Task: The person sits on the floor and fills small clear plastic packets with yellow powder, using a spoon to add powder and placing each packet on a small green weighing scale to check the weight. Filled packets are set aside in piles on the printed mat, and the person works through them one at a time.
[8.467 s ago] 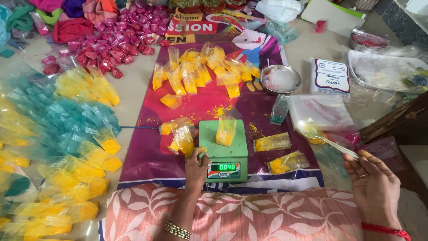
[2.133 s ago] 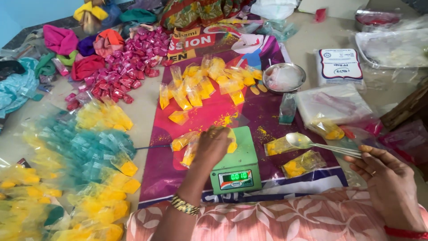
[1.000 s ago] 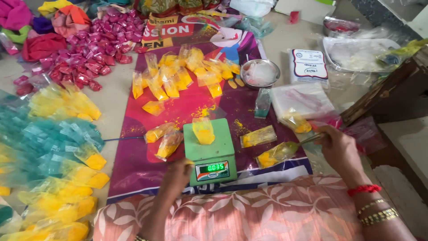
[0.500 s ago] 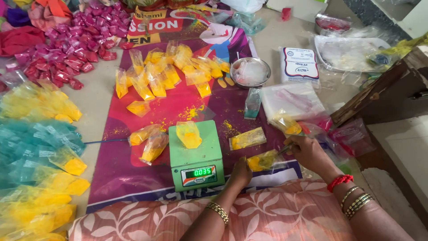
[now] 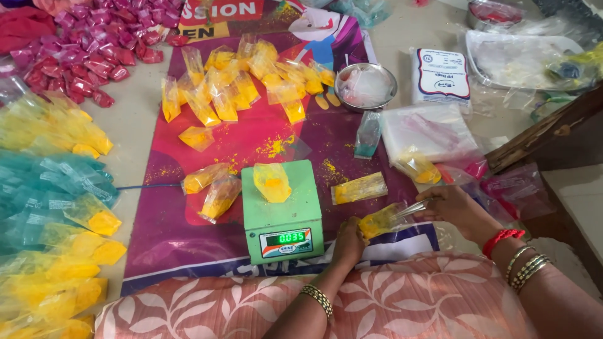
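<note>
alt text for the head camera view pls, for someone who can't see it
The left hand and right hand hold a small clear packet of yellow powder beside a green digital scale with another yellow packet on its pan. Yellow, teal and pink packets lie around a purple banner.

one green scale (image 5: 282,210), one steel bowl (image 5: 365,86) — two hands (bare).

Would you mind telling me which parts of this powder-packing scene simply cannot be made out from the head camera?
- Spoon: its bowl is hidden inside the yellow packet held by the left hand.
- Right hand: its fingertips are hidden behind its own knuckles.
- Metal bowl: its contents are hidden under crumpled clear plastic.
- Pile of yellow packets: cut off by the left and bottom edges.
- Green scale: its far edge is partly covered by a packet.
</note>
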